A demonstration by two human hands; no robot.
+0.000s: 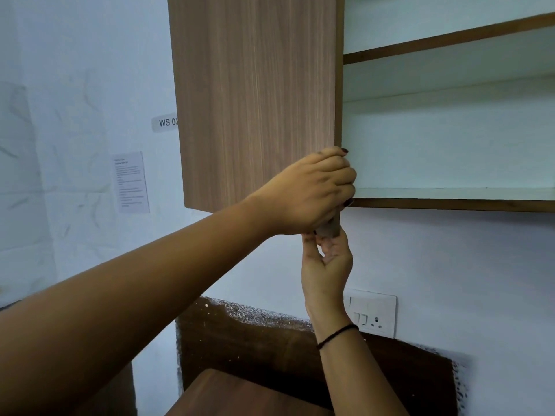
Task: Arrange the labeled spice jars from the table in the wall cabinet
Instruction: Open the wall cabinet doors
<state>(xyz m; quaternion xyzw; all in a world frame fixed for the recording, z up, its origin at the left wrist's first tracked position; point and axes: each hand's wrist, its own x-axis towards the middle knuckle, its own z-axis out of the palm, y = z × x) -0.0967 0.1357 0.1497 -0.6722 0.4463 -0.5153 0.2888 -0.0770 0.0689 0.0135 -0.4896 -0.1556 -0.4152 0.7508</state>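
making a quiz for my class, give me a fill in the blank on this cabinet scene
The left hand grips the edge of the cabinet's open ___.
The black band circles the ___ wrist.
The switch plate is mounted ___ the cabinet.
Missing words: door; right; below.

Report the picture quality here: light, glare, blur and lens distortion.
Head view: even, cool light, no glare. Head view: the wide-angle lens slants the cabinet door and the shelf edge. Head view: the paper notice is too soft to read, and the grey piece between left hand and right hand is blurred.
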